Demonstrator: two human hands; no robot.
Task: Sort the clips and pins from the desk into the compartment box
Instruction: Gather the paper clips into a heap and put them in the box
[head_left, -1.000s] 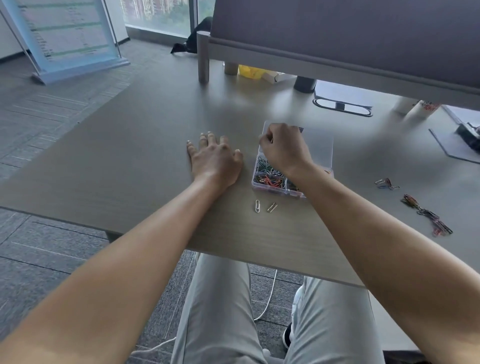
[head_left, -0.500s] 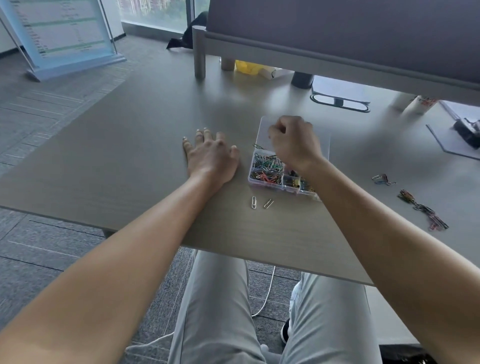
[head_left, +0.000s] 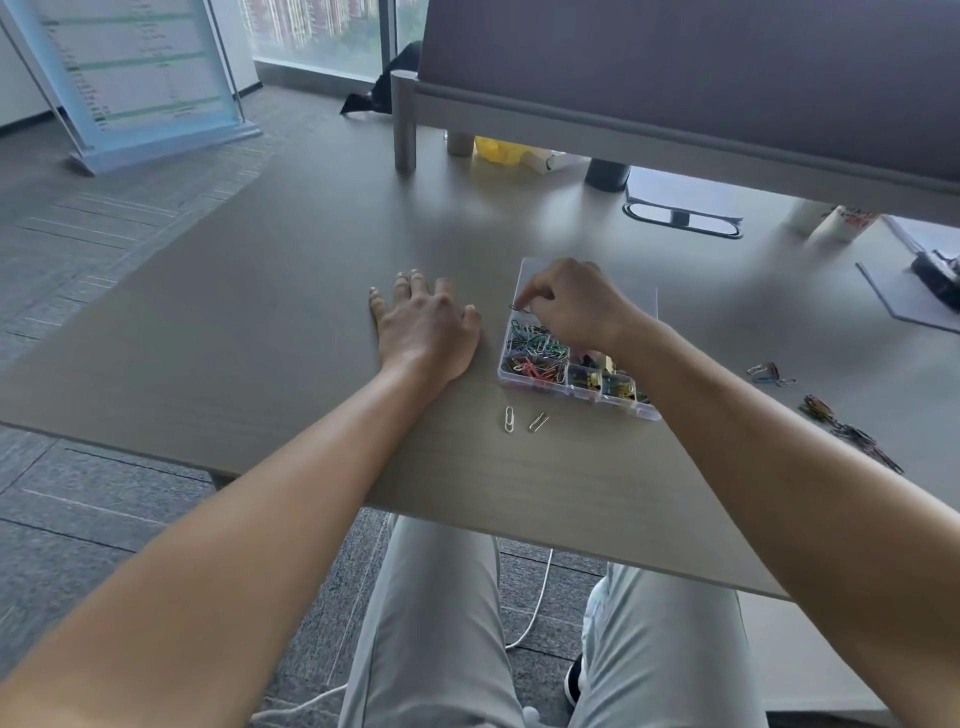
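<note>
A clear plastic compartment box (head_left: 524, 383) lies open on the desk, its lid (head_left: 530, 270) folded back behind it. Its left compartment holds many coloured paper clips (head_left: 535, 353); the smaller ones to the right hold dark and yellow pieces. My right hand (head_left: 576, 306) hovers over the box and pinches a dark paper clip (head_left: 521, 309) just above the left compartment. My left hand (head_left: 426, 327) rests flat on the desk to the left of the box. Two silver clips (head_left: 522, 420) lie in front of the box. More clips lie at the right: a small bunch (head_left: 769, 371) and a dark string (head_left: 847, 431).
A grey partition (head_left: 675, 78) runs along the back of the desk (head_left: 234, 312), with a cable slot (head_left: 683, 221), papers and cups beneath it. A dark object on a grey sheet (head_left: 914, 301) sits at far right. The desk's front edge is just above my knees.
My right hand has shifted slightly over the box, and a dark clip now shows pinched at its fingertips above the left compartment. My left hand has stayed flat on the desk.
</note>
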